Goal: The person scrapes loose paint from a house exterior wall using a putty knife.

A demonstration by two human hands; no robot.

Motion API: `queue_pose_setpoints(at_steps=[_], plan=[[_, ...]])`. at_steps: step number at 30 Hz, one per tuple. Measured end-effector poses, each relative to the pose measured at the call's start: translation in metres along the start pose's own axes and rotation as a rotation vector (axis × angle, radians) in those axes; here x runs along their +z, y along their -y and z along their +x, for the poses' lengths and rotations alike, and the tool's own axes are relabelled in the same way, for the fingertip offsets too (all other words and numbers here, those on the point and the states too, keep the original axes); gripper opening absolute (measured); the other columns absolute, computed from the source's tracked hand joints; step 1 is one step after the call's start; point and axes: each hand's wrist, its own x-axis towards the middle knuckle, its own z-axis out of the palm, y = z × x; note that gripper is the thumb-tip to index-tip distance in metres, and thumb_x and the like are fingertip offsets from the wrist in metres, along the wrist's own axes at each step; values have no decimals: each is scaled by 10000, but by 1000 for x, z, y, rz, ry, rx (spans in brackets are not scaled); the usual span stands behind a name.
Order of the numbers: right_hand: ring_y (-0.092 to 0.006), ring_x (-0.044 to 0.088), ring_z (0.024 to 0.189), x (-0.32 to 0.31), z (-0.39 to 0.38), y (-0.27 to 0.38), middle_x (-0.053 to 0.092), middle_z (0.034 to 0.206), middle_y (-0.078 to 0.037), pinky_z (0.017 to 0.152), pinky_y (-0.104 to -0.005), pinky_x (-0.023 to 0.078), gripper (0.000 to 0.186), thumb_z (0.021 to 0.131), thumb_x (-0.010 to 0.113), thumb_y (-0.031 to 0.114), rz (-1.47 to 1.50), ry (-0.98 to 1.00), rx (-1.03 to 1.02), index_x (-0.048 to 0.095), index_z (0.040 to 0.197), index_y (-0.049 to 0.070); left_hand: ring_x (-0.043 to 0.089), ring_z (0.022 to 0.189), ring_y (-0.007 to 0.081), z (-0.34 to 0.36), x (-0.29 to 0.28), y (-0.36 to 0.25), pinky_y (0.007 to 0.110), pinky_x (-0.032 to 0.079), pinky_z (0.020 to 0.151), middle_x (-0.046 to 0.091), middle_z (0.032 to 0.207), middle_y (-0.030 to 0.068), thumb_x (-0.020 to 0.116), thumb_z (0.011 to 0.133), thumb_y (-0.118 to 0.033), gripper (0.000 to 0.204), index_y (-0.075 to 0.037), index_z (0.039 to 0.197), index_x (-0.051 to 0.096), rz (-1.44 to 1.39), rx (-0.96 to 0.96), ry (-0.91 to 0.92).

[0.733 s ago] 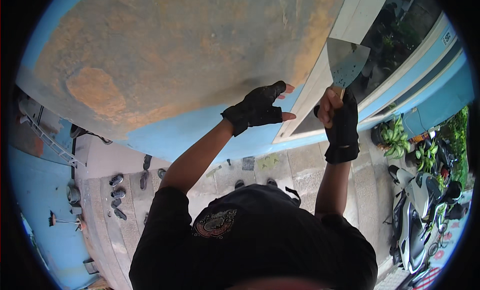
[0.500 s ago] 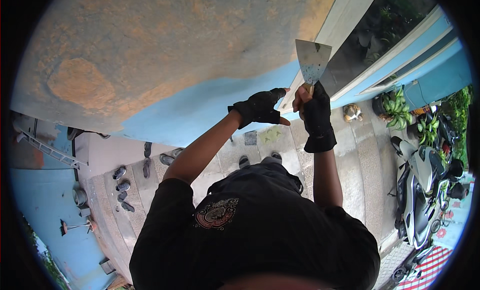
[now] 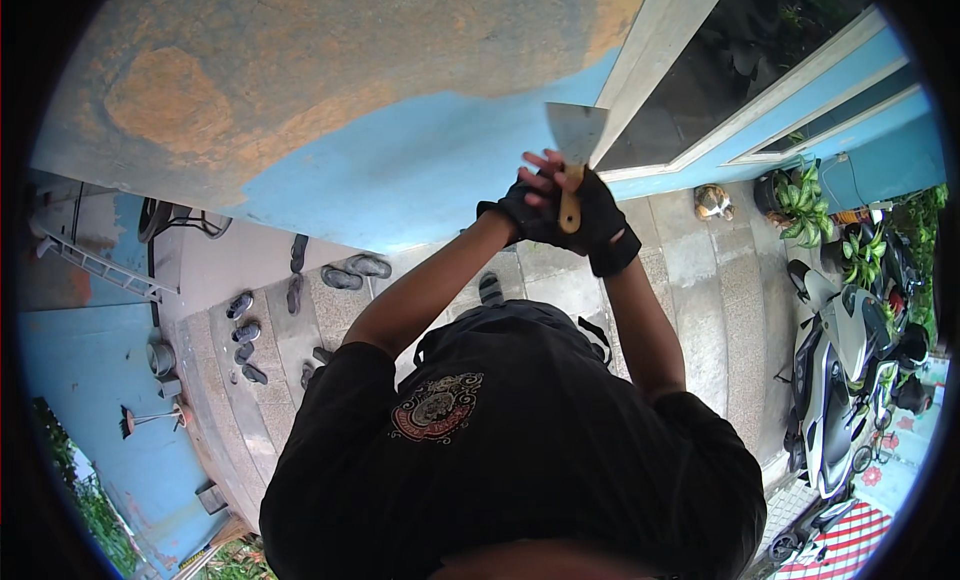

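Scraper [image 3: 574, 172] blade-up where left hand [image 3: 533, 210] and right hand [image 3: 598, 212] meet, before blue wall [image 3: 430, 150], near lower corner of window frame [image 3: 660, 55]; some fingers [image 3: 550, 163] spread, each hand's own grip cannot be told; step judged a regrip or handover, next calling for one firm hold.

Gloved hands [image 3: 597, 212] together at a scraper [image 3: 578, 130]

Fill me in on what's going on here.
A person wearing black fingerless gloves has the left hand and right hand together at the wooden handle of a scraper; how they share the grip is unclear. The blade points away from the body, in front of a wall that is partly blue, partly patchy grey and orange.
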Motion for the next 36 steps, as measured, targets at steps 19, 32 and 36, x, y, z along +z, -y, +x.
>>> queue_pose_setpoints(at_steps=[19,32,36], plan=[[-387,489,1389,-70,-97,22,479,1495,-270,1103,-527,460,527,993,590,58,71,191,3,387,1474,-9,322,1501,396,-19,82,-101,722,188,1171,321,1649,153,729,616,-835,1258,-162,1597,318,374,-31,34],[-363,469,1413,-34,-119,32,454,1545,-209,1115,-502,448,502,962,590,49,16,62,17,437,1440,38,272,1535,355,-5,57,-121,522,278,1229,236,1681,170,751,755,-710,1221,-69,1621,176,110,124,185],[-314,485,1401,-31,-117,45,477,1535,-144,1109,-485,453,465,1028,523,164,-459,-425,-432,410,1466,56,140,1574,350,-7,69,-90,479,229,1257,70,1712,193,779,754,-682,1324,-71,1643,12,24,-32,-33]])
